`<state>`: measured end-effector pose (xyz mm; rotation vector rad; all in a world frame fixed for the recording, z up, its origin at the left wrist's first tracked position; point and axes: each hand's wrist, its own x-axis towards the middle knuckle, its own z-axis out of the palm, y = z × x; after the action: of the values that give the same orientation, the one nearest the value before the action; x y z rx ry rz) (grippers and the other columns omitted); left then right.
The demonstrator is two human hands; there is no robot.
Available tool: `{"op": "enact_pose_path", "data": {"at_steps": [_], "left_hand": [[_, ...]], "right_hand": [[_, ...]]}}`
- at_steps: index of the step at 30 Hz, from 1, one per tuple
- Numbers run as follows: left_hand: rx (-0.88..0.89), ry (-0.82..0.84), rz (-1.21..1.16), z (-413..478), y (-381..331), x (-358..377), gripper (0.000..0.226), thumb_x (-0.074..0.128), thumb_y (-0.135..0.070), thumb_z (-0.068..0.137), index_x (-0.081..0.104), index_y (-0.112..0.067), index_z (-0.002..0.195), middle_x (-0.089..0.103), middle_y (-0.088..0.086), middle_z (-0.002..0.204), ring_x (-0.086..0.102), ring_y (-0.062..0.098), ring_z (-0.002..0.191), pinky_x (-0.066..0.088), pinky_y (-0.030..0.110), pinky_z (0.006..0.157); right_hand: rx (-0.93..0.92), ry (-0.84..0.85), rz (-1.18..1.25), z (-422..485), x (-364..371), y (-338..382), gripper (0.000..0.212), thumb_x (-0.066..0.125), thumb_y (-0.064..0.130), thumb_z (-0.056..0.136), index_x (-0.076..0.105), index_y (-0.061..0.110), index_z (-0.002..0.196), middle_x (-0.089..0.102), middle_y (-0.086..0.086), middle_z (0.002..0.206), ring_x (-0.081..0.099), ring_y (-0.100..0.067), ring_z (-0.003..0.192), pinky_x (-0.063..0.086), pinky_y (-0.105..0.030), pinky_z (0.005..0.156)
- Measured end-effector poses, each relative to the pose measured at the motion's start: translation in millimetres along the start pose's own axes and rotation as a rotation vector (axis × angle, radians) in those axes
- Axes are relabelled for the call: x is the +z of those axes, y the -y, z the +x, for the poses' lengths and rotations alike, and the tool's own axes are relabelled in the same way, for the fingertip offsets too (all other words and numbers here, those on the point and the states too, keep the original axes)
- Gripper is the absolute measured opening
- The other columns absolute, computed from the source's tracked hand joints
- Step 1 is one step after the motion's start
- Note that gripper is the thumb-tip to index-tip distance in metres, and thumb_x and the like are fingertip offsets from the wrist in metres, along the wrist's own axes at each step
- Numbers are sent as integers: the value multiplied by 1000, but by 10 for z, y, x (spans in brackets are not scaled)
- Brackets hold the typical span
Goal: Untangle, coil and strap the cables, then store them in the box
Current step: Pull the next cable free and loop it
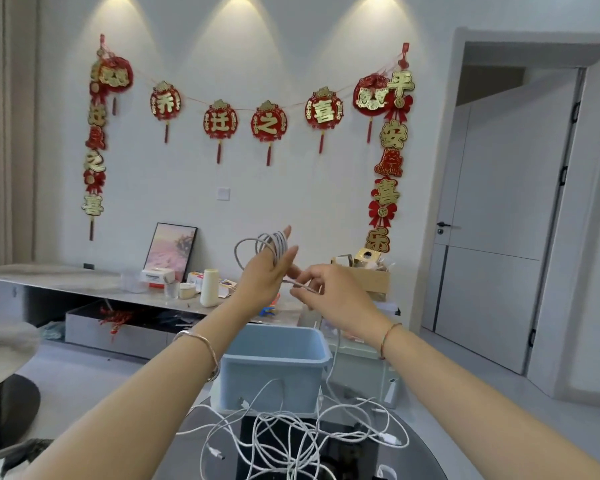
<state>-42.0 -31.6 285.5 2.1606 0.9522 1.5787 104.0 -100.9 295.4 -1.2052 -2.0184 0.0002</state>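
Observation:
A grey braided cable point(257, 244) is wound in several loops around the straight fingers of my raised left hand point(267, 275). My right hand point(329, 296) pinches the free end of that cable just beside the left palm. Both hands are held up above a light blue plastic box point(274, 372) that stands on a round dark table point(426, 459). In front of the box lies a tangle of white cables point(302, 441) with several plugs showing; one white strand runs up over the box's right rim.
Behind the box runs a long low cabinet point(66, 282) with a framed picture, a cream bottle point(209, 287), small boxes and a cardboard box point(371, 271). A second round table point(4, 348) is at the left. A grey door point(499, 223) is at the right.

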Motion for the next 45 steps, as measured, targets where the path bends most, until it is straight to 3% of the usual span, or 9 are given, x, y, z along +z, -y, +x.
{"op": "enact_pose_path", "data": {"at_steps": [2,5,13,18,23,30,37,41,45], "left_hand": [[-12,96,136,-55,60,-7,39,42,-39,99,46,-30,137,68,-1,69,62,7,68,46,24,80],[-124,226,116,-158,76,19,56,34,-52,97,66,-9,79,54,-8,49,46,10,43,43,21,53],[-384,796,-589,-336,-89,-19,40,50,-49,90,58,-15,72,17,-8,42,17,9,36,27,17,43],[-508,444,-1363,-283,-87,-102,35,45,-33,88,68,-13,71,9,-6,42,9,8,35,30,14,37],[-504,140,-1601,-224,-29,-75,34,43,-31,91,67,-13,106,15,-4,41,22,9,32,31,12,43],[-473,-184,-1025,-124,122,130,36,37,-47,99,56,-24,122,53,-13,48,52,1,45,35,20,56],[-107,93,-150,-321,387,305,43,47,-31,99,42,-19,141,73,4,98,68,18,94,49,35,93],[-68,281,371,-426,550,240,46,42,-51,97,64,-19,71,60,-8,60,64,16,77,47,32,77],[-270,421,-110,-443,524,227,50,49,-54,93,60,-22,56,46,9,54,37,12,43,35,24,47]], "right_hand": [[8,-80,25,-1,-29,-18,7,61,26,86,57,21,89,66,-3,66,56,-18,59,49,-38,65],[17,-140,94,13,-61,-59,8,51,28,90,45,25,85,64,1,59,59,-23,59,49,-41,64],[129,-134,543,85,-34,-384,33,49,19,98,45,14,66,39,5,46,35,-9,41,34,-22,47],[278,-40,655,-80,64,-567,38,44,31,99,52,14,66,44,6,43,34,-6,36,27,-15,37],[295,92,738,-195,245,-539,27,35,18,103,59,7,99,44,-5,54,35,-8,35,32,-17,36],[325,361,649,-350,408,-388,25,38,3,100,48,1,123,55,-9,70,55,-14,54,53,-21,58],[325,343,568,-325,434,-278,21,50,3,95,52,-6,114,61,-8,66,59,-7,48,53,-17,56],[319,180,440,-297,325,-459,4,67,11,86,67,7,86,60,3,52,54,-4,46,48,-16,50],[260,129,442,-273,230,-617,5,72,12,82,67,11,83,53,5,55,49,-4,52,45,-19,52]]}}
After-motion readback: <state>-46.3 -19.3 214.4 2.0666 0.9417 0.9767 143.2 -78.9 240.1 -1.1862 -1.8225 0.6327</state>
